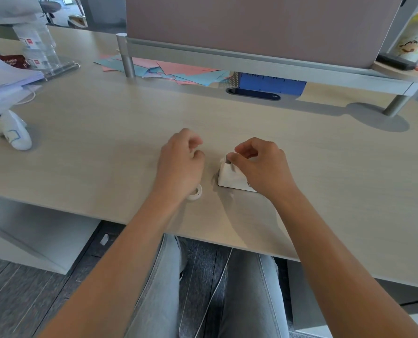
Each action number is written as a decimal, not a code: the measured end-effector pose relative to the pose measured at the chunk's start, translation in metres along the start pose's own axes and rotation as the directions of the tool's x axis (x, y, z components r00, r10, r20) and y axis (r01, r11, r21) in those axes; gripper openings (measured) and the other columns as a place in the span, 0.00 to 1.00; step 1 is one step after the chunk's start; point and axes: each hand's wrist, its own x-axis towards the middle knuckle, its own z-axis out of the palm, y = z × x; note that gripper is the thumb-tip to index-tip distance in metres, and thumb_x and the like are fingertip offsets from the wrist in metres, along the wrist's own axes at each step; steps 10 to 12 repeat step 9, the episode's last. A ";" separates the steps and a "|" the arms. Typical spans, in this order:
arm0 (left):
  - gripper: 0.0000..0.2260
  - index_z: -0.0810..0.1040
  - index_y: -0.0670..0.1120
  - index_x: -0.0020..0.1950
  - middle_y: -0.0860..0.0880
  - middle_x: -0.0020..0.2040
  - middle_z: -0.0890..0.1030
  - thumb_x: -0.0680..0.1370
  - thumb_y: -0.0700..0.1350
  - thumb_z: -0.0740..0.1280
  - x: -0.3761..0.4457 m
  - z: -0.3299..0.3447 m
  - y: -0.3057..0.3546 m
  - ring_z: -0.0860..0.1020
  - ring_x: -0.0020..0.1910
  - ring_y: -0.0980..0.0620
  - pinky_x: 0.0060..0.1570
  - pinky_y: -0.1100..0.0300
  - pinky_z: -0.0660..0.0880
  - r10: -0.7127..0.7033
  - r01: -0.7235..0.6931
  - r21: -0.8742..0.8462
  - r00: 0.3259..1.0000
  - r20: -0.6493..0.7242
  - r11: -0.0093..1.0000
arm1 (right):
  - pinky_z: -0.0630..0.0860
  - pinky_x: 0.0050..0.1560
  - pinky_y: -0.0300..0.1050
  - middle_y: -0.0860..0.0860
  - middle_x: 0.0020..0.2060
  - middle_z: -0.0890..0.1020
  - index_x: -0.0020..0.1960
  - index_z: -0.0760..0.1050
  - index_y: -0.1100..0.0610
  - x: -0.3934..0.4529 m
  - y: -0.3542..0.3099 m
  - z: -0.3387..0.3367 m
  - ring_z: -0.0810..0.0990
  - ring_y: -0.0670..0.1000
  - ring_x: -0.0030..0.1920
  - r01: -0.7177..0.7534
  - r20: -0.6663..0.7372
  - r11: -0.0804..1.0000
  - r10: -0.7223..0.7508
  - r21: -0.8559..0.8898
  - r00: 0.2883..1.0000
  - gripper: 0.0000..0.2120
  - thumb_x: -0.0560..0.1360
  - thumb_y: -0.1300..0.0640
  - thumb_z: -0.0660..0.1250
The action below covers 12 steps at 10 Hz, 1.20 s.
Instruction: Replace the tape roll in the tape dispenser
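A small white tape dispenser (228, 178) stands on the pale wooden desk (105, 147) near its front edge. My right hand (261, 167) rests over it, thumb and forefinger pinching at its top; what is pinched I cannot make out. A white tape roll (195, 193) lies flat on the desk just left of the dispenser, partly hidden under my left wrist. My left hand (180, 162) hovers above the desk left of the dispenser, fingers loosely curled, holding nothing.
Pink and blue paper sheets (169, 70) lie under the divider at the back. A blue box (271, 84) sits behind a cable slot. A white toy figure (14, 132), paper stacks and a clear container (39, 50) are at the left.
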 end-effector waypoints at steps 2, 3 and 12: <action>0.20 0.81 0.48 0.66 0.47 0.63 0.79 0.78 0.37 0.60 -0.035 0.022 -0.001 0.75 0.64 0.46 0.61 0.58 0.70 0.197 -0.205 0.041 0.970 0.145 0.978 | 0.83 0.53 0.55 0.42 0.42 0.85 0.52 0.84 0.53 -0.004 0.001 -0.001 0.85 0.52 0.49 0.054 -0.036 0.998 -0.054 0.013 0.998 0.08 0.80 0.53 0.66; 0.23 0.80 0.49 0.68 0.47 0.63 0.79 0.77 0.42 0.56 -0.044 0.030 -0.002 0.74 0.65 0.44 0.61 0.46 0.74 0.215 -0.228 0.131 0.971 0.106 0.965 | 0.82 0.53 0.53 0.46 0.44 0.86 0.54 0.84 0.55 -0.005 0.002 -0.001 0.85 0.53 0.50 0.053 -0.053 0.998 -0.052 0.020 0.997 0.11 0.83 0.56 0.62; 0.31 0.70 0.45 0.74 0.47 0.74 0.73 0.76 0.62 0.66 -0.036 0.017 -0.015 0.68 0.75 0.45 0.74 0.43 0.62 0.077 -0.131 0.348 0.984 0.163 0.928 | 0.77 0.54 0.40 0.47 0.50 0.88 0.54 0.84 0.53 -0.025 0.010 -0.018 0.84 0.44 0.53 0.136 -0.345 0.947 -0.029 0.291 0.938 0.10 0.82 0.56 0.63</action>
